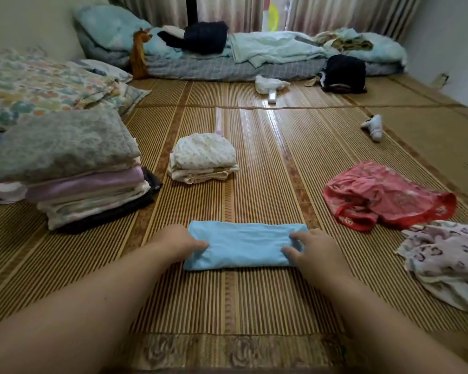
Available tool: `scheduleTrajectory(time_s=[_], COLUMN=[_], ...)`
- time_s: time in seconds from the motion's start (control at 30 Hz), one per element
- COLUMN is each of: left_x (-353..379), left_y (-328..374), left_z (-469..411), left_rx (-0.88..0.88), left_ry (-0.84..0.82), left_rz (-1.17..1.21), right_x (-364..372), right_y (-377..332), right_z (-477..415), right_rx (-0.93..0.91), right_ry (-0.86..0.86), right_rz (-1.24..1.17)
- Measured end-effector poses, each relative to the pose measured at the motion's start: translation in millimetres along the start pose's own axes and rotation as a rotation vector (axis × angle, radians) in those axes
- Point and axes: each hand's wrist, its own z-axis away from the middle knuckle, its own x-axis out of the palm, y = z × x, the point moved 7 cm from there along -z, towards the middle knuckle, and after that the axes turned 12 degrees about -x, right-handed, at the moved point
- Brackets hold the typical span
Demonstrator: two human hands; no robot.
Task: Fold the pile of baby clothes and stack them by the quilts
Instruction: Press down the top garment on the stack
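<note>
Lower centre of frame: blue garment flat on the mat, long axis left to right. Gripped at either short end by the left hand and right hand, equally near. Beyond, mid-frame: folded stack beside quilts.

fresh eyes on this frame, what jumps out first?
First, the light blue cloth at the near centre of the woven mat, with the left hand and right hand gripping its two ends. Next come the crumpled red garment lying unfolded to the right, and the pile of folded quilts on the left, with a small stack of folded baby clothes beside it.
</note>
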Motion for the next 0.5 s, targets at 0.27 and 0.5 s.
scheduleTrajectory(time_s=[0.27, 0.5], left_x=[3, -16], left_y=[6, 66], left_z=[16, 66], left_rx=[0.02, 0.329], left_ry=[-0.111, -0.135], left_rz=[0.456, 0.709], right_x=[5, 25], right_y=[-54, -101], right_z=[6, 7], right_rx=[-0.156, -0.144], right_ry=[0.049, -0.14], right_rz=[-0.09, -0.735])
